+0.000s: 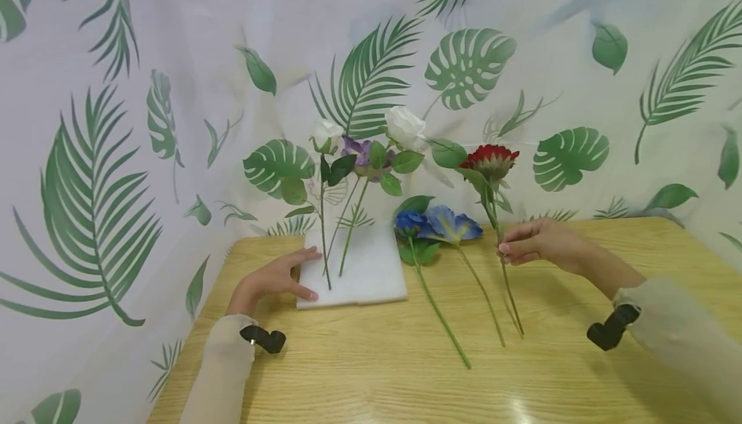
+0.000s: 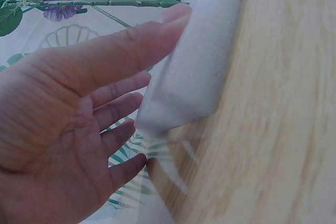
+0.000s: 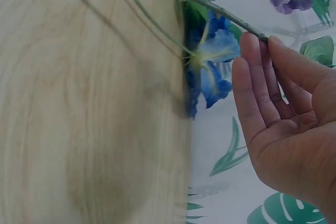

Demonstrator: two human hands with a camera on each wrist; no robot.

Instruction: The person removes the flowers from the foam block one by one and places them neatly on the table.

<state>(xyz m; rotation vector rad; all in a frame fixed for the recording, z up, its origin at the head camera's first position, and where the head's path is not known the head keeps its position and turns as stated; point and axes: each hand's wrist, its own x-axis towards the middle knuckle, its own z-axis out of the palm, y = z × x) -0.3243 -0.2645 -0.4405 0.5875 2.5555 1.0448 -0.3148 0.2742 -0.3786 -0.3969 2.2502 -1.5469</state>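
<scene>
My right hand (image 1: 547, 247) pinches the stem of a red flower (image 1: 493, 161) between thumb and fingertips, holding it upright with its bloom on top. In the right wrist view the pinched stem (image 3: 210, 6) runs off to the upper left. At the left edge of a white foam block (image 1: 373, 285), my left hand (image 1: 271, 283) has its fingers spread, touching the foam near its corner. The left thumb (image 2: 131, 51) lies against the foam in the left wrist view. Standing in the block are a small white rose (image 1: 326, 135), a larger white rose (image 1: 404, 126) and a purple flower (image 1: 358, 151).
Two blue flowers, one rounder (image 1: 409, 221) and one with broad petals (image 1: 451, 225), lie on the wooden table (image 1: 359, 359) right of the foam, stems pointing toward me. Behind hangs a leaf-patterned curtain (image 1: 278, 11), meeting the table's far and left edges.
</scene>
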